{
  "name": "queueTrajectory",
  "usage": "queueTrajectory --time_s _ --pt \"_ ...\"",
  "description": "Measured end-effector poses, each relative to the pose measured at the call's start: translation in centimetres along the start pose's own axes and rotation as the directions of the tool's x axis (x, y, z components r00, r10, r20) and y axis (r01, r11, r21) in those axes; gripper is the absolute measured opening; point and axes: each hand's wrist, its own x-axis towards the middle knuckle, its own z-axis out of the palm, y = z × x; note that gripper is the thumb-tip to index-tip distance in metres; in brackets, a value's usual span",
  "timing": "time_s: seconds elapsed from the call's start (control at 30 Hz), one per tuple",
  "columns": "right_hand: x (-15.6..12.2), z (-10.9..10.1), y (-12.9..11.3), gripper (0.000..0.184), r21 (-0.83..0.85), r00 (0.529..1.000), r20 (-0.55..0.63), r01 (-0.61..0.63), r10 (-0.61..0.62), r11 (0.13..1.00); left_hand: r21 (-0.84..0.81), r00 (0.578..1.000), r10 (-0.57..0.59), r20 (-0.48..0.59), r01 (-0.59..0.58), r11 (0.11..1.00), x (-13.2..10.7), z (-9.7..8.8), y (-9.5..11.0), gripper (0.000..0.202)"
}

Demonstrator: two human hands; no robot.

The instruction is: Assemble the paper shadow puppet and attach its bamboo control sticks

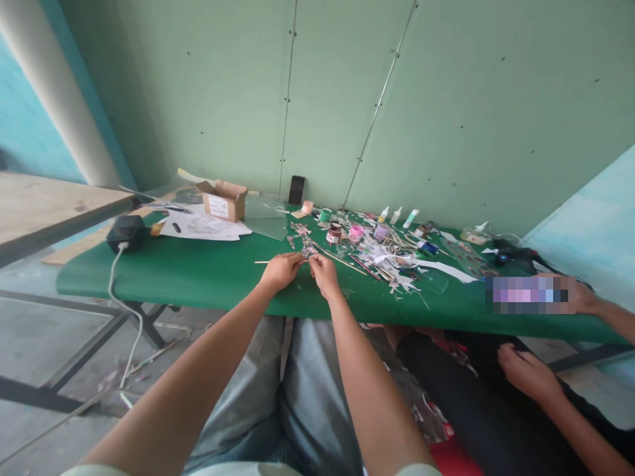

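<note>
Both my arms reach out over the green table (198, 274). My left hand (281, 270) is closed in a pinch on a thin wooden stick (262, 262) that pokes out to its left. My right hand (323, 272) is closed too, its fingertips pinching a small patterned paper piece (308, 252) right between the two hands. The hands nearly touch. More small patterned pieces (299, 231) lie just beyond them.
Small paint jars (356, 233), glue bottles (397, 215) and paper scraps (397, 261) litter the table to the right. A cardboard box (223, 199), papers (203, 227), a black adapter (126, 233) and a phone (296, 190) sit at the left and back. Another person's hands (526, 370) are at the right.
</note>
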Motion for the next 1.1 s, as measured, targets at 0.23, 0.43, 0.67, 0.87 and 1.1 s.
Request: queueTrajectory --time_s 0.23,0.43,0.67,0.87,1.1 --pt "0.01 0.00 0.09 0.033 -0.010 1.000 0.006 0.001 0.000 1.000 0.014 1.000 0.004 -0.005 -0.004 1.000 0.01 0.19 -0.19 0.028" --pt "0.00 0.01 -0.05 0.032 -0.005 1.000 0.006 0.002 -0.002 1.000 0.015 1.000 -0.018 -0.003 0.018 1.000 -0.09 0.15 -0.08 0.029" --pt "0.05 0.07 -0.08 0.029 -0.004 1.000 0.004 -0.001 0.001 1.000 0.008 0.999 -0.040 0.011 0.040 0.999 -0.08 0.09 -0.01 0.029" --pt "0.05 0.04 0.02 0.030 -0.011 1.000 0.005 -0.004 0.004 1.000 -0.002 0.999 -0.046 0.024 0.046 0.999 -0.14 -0.01 0.02 0.030" --pt "-0.10 0.03 -0.14 0.028 -0.036 1.000 0.008 0.010 -0.010 0.999 -0.004 0.997 -0.061 0.038 0.062 0.998 -0.23 -0.23 0.12 0.031"
